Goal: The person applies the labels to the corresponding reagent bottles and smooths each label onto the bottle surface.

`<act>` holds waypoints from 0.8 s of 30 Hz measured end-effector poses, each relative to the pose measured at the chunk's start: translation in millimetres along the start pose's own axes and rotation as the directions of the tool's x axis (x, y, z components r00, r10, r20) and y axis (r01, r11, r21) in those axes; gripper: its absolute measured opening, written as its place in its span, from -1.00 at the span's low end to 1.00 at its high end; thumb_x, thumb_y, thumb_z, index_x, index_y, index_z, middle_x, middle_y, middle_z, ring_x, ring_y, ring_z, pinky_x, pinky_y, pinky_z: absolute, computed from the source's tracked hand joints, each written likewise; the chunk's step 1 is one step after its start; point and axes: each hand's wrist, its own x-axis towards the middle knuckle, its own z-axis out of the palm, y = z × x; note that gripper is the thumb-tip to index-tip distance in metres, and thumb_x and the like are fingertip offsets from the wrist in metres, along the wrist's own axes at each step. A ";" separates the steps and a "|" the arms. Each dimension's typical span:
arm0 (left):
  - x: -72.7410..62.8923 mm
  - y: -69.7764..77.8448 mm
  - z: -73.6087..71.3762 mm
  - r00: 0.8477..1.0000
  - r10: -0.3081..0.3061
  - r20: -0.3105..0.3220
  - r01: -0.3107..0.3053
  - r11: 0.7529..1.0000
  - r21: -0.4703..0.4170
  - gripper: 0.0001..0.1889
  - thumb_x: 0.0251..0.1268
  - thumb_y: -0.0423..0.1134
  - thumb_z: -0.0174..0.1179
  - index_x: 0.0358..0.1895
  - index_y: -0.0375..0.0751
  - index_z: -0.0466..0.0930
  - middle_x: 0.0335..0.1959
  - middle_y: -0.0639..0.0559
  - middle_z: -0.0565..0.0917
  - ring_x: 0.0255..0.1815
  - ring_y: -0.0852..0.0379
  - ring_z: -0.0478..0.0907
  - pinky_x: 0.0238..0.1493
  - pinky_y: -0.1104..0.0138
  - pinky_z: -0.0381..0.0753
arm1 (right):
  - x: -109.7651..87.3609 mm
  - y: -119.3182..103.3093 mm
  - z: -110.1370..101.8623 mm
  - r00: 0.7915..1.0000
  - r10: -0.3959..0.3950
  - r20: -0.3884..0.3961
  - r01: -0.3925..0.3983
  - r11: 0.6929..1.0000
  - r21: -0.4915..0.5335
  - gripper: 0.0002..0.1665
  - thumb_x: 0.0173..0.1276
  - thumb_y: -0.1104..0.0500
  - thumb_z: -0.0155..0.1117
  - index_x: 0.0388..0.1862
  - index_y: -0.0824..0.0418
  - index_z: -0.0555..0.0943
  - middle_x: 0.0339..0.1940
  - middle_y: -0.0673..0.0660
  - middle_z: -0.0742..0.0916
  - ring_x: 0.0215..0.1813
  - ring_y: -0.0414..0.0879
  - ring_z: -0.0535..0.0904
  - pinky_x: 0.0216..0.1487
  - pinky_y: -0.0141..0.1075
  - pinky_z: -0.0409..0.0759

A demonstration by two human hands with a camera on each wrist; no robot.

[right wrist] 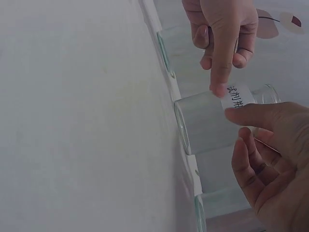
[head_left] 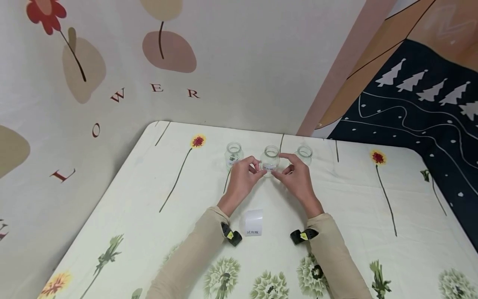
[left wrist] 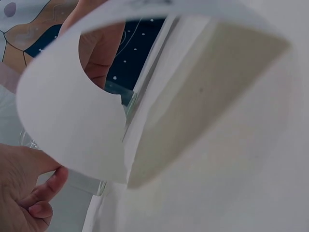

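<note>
The left grip [head_left: 244, 172] and right grip [head_left: 296, 176], both bare hands, hold the middle jar [head_left: 271, 152] between them. The thumbs meet the label [right wrist: 236, 98] on its front from either side; the right forefinger reaches along the glass near the rim, and the left fingers are bent beside the jar. How much of the label sticks cannot be told.

This jar stands upright and open-mouthed on the tabletop [head_left: 347, 199], between two similar ones: the left jar [head_left: 234, 151], near the left fingers, and the right jar [head_left: 305, 153], partly behind the right grip.

Nearer the person, between the forearms, a curled white strip [head_left: 254, 223] carries dark characters; it looms large in the left wrist view. Black cameras [head_left: 231, 234] sit at the cuffs of beige sleeves [head_left: 194, 251]. A flower-patterned cloth covers the tabletop; beyond rises a pale hanging [head_left: 239, 50] with red letters.
</note>
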 end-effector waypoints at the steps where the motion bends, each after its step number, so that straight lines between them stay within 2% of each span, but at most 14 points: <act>1: -0.1 -0.4 0.3 1.000 0.007 -0.001 -0.007 1.000 0.007 -0.67 0.19 -0.34 0.53 -0.47 -0.14 0.47 -0.29 -0.01 0.78 -0.39 0.15 0.70 -0.35 0.41 0.56 | 0.0 -0.4 0.4 1.000 -0.003 0.003 0.003 1.000 -0.007 -0.37 0.18 0.31 0.61 0.24 0.29 0.63 -0.31 0.23 0.71 -0.45 -0.07 0.61 -0.48 -0.42 0.43; 5: 0.2 -1.2 1.0 1.000 0.028 -0.008 -0.028 0.999 0.028 -0.65 0.15 -0.33 0.55 -0.48 -0.15 0.46 -0.34 0.00 0.75 -0.39 0.15 0.71 -0.35 0.39 0.57 | 0.1 -1.9 1.7 1.000 -0.010 0.004 0.010 1.000 -0.012 -0.37 0.18 0.29 0.62 0.24 0.32 0.62 -0.15 0.24 0.68 -0.42 -0.05 0.62 -0.46 -0.44 0.42; 15: 0.8 0.6 -0.1 1.000 0.029 -0.003 -0.029 0.998 0.049 -0.67 0.18 -0.37 0.53 -0.48 -0.14 0.47 -0.36 0.00 0.75 -0.35 0.13 0.71 -0.23 0.32 0.63 | 0.5 -3.2 2.1 1.000 -0.018 -0.005 0.018 1.000 -0.022 -0.42 0.22 0.33 0.57 0.23 0.31 0.64 -0.15 0.24 0.68 -0.40 -0.01 0.64 -0.45 -0.44 0.43; 24: 1.1 2.0 -2.0 1.000 0.020 0.015 -0.020 0.999 0.027 -0.72 0.21 -0.49 0.45 -0.48 -0.17 0.53 -0.14 -0.10 0.81 -0.34 0.11 0.68 -0.26 0.35 0.60 | 0.3 -1.2 -2.3 1.000 -0.022 0.001 0.022 0.999 -0.027 -0.44 0.22 0.43 0.52 0.23 0.30 0.65 -0.19 0.25 0.68 -0.39 -0.04 0.60 -0.46 -0.45 0.44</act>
